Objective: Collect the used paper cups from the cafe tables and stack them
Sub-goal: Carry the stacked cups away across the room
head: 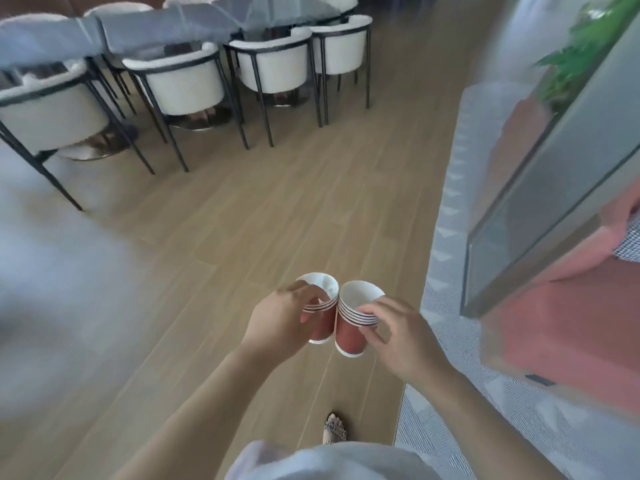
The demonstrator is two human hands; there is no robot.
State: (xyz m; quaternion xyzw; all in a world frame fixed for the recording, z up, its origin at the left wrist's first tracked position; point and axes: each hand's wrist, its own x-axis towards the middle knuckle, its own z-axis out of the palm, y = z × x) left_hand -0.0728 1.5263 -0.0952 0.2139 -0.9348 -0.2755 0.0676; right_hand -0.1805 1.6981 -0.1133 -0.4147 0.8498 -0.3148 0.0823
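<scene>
I see the left hand (280,320) with its fingers curled round one stack of red paper cups (325,323). The right hand (401,336) grips a second stack (349,332) just under its rims. Both stacks have the open end up, lean a little, and touch each other side by side. They are held in the air above the wooden floor (242,220). White chairs (183,84) stand well apart, far ahead.

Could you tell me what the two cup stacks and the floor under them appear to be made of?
The left-hand cup stack and right-hand cup stack: probably paper, with matte red-brown walls, white insides and thin rolled rims. Floor: wood-look planks, low sheen, grain and seams; wood or laminate, unclear.
</scene>
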